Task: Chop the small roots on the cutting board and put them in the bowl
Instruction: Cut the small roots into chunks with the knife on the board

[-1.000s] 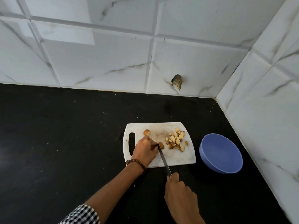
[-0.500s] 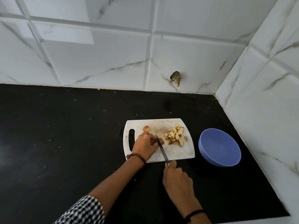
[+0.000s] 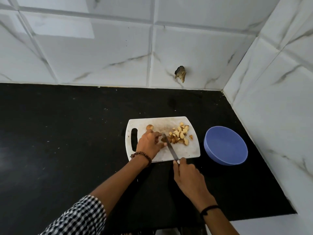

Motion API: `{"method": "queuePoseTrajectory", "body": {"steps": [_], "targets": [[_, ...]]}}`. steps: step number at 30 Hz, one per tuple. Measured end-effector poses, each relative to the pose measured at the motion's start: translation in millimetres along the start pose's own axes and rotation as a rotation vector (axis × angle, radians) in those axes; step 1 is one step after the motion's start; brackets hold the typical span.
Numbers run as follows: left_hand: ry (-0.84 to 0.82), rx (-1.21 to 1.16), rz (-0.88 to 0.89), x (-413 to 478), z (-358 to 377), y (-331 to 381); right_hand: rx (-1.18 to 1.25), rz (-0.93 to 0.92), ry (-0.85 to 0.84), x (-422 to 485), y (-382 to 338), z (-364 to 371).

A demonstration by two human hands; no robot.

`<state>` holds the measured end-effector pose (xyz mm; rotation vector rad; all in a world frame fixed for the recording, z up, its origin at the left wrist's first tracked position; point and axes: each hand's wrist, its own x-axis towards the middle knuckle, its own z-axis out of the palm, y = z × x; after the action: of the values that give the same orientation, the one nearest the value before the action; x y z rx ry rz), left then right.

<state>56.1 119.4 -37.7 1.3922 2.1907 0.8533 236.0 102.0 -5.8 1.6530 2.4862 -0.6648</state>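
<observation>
The person is standing at the black bench (image 3: 67, 133), working on a white cutting board (image 3: 186, 152) that is lying flat near the corner of the tiled wall. The left hand (image 3: 149, 144), with a bead bracelet (image 3: 141, 155) at the wrist, is resting on the board with its fingers and thumb curled in, pinching a small root (image 3: 163, 139) against the surface. The right hand (image 3: 188, 177) is hovering just off the board's near edge, its fingers wrapped tight around the handle of a knife (image 3: 170, 148); the handle is mostly hidden. The blade is slanting up across the board and meeting the pinned root right beside the left fingertips. A heap of chopped pieces (image 3: 180, 134) is lying just right of the blade, and one whole root (image 3: 149, 127) is sitting alone behind the left hand. A blue bowl (image 3: 225, 146) is standing on the bench just beside the board's right edge, not touching it. A checked sleeve (image 3: 81, 216) is covering the left forearm.
</observation>
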Motion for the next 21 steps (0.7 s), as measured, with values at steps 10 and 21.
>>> {"method": "queuePoseTrajectory", "body": {"steps": [10, 21], "targets": [[0.019, 0.007, 0.011, 2, -1, 9, 0.076, 0.041, 0.044, 3, 9, -12], [-0.055, -0.163, -0.012, -9, 2, 16, 0.292, 0.077, 0.149, 20, -5, -19]]}}
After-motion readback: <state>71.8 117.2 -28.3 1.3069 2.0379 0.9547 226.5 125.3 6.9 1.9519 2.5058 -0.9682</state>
